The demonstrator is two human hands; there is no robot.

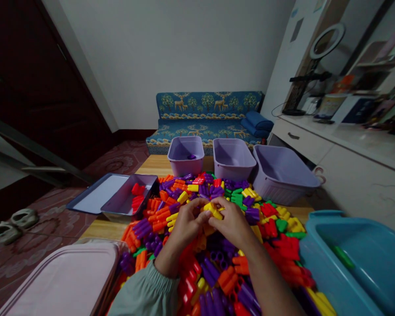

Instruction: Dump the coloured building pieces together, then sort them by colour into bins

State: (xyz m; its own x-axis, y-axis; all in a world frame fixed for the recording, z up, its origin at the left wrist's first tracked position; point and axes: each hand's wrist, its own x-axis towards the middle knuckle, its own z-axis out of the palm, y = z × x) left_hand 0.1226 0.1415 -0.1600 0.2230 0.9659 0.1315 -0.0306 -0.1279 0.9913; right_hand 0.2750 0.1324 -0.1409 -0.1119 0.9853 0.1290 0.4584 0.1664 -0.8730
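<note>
My left hand [191, 223] and my right hand [228, 216] meet over the middle of a heap of plastic pieces. Between their fingertips is a yellow bullet-shaped plastic building block [213, 210], gripped from both sides. Both hands are closed on it, and the fingers cover part of its shape. Under and around them lie many similar blocks in several colours, such as a purple block [210, 270], an orange block [228, 279], a red block [270, 210] and a green block [238, 198].
Three purple bins stand at the back: a left bin [186, 166], a middle bin [234, 171] and a right bin [276, 188]. At left is an open box [118, 210] with red blocks inside. A turquoise bin [335, 263] holds something green. A pink lid [62, 281] lies front left.
</note>
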